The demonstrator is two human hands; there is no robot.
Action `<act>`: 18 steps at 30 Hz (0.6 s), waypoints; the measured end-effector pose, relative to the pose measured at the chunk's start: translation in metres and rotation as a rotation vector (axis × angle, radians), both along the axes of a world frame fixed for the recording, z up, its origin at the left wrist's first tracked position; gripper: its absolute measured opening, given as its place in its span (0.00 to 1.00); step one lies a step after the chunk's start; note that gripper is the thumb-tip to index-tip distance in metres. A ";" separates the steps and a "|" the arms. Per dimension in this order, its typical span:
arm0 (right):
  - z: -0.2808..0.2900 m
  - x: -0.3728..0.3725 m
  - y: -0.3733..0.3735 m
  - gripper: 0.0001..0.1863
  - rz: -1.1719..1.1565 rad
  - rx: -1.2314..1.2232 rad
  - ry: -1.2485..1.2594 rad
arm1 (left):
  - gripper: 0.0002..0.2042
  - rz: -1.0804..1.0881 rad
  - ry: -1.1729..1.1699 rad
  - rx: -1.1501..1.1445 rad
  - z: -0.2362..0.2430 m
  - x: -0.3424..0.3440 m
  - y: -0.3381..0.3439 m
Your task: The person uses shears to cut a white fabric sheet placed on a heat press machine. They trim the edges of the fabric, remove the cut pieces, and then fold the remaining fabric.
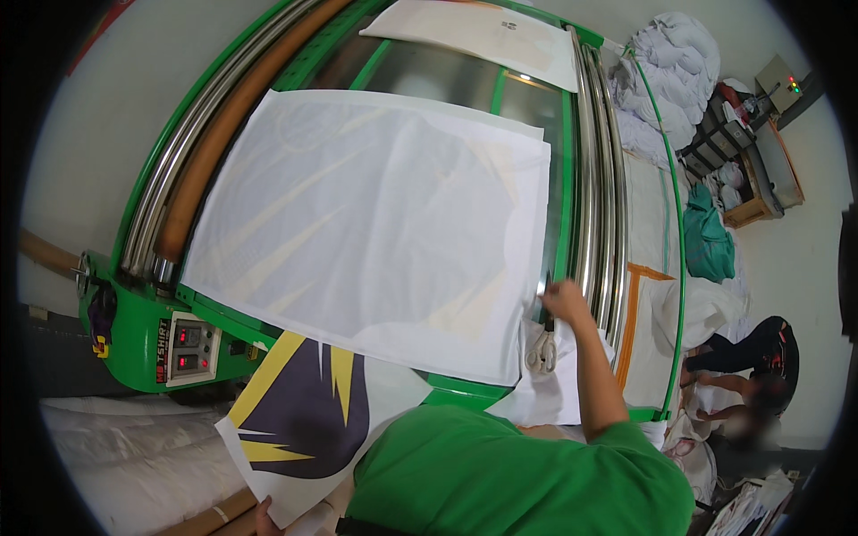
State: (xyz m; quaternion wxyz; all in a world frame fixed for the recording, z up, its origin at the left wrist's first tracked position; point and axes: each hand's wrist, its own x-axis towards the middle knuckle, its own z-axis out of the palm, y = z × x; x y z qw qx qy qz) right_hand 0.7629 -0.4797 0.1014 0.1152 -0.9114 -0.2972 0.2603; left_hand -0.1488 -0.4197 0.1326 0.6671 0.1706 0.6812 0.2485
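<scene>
My left hand (265, 520), partly cut off at the lower edge, grips the corner of a printed paper sheet (308, 420) with dark purple and yellow shapes. That sheet hangs over the machine's front, partly beneath a large white sheet (375, 232) through which a pale pattern shows. Stretched forward, my right hand (565, 302) is closed by the white sheet's right edge; what its fingers pinch, if anything, is too small to make out. Just below it lie scissors with pale handles (542, 353), on white cloth (545, 393).
The green-framed roller machine (134, 348) has a brown roll (228, 134) at left and steel rollers (594, 205) at right. Another white sheet (474, 36) lies on its far end. A green rail (681, 268) borders white cloth piles (675, 67). Another person (769, 362) bends at far right.
</scene>
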 end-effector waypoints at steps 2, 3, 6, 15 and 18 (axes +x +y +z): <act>-0.009 0.044 0.055 0.36 -0.228 0.340 -0.086 | 0.30 0.169 -0.041 -0.026 0.017 0.013 -0.014; -0.029 0.075 0.079 0.36 -0.340 0.420 -0.134 | 0.32 0.129 -0.111 0.014 0.016 -0.003 -0.013; -0.031 0.134 0.147 0.40 -0.598 0.347 0.155 | 0.32 0.221 0.020 0.033 0.019 0.012 -0.027; -0.025 0.150 0.233 0.41 -0.735 0.054 -0.060 | 0.32 0.384 0.269 0.034 0.039 0.067 -0.071; -0.008 0.145 0.233 0.38 -0.570 0.045 0.089 | 0.32 0.422 0.302 0.029 0.037 0.083 -0.089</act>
